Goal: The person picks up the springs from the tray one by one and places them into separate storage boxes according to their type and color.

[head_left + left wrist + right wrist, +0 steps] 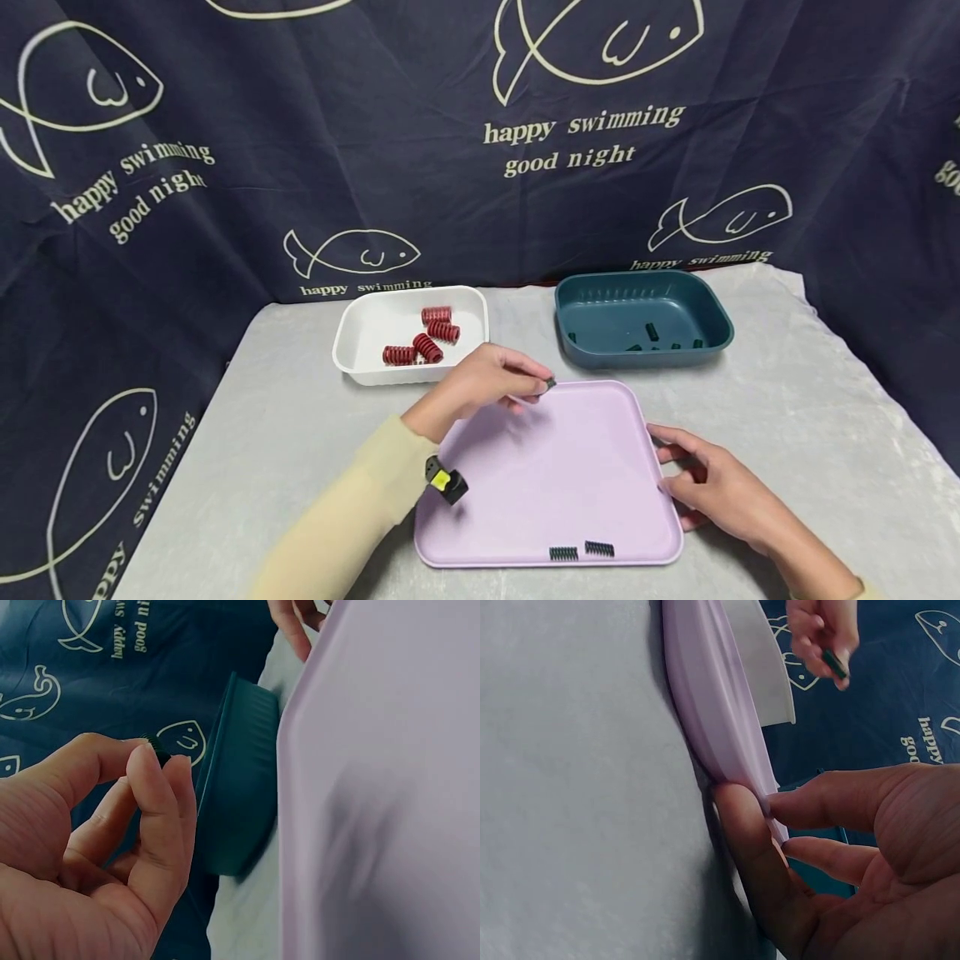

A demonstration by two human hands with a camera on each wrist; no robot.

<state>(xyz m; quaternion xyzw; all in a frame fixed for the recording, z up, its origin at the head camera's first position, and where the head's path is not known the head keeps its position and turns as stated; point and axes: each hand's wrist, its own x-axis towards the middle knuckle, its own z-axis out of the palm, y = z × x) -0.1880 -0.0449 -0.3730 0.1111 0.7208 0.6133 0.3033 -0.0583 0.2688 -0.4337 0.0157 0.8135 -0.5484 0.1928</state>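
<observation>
Over the far edge of the lilac tray (555,467), my left hand (495,379) pinches a small dark green spring (835,664) between thumb and fingertips. In the left wrist view much of that spring is hidden by the fingers. My right hand (716,483) holds the tray's right edge, thumb and fingers at the rim (742,712). Two dark green coil springs lie near the tray's front edge: one spring (564,553) and, to its right, another spring (599,549).
Behind the tray on the left stands a white bin (360,333) with several red springs (427,348). To the right is a teal bin (600,358) holding several dark green springs (652,332). A navy curtain (420,167) hangs behind the grey-covered table (247,433).
</observation>
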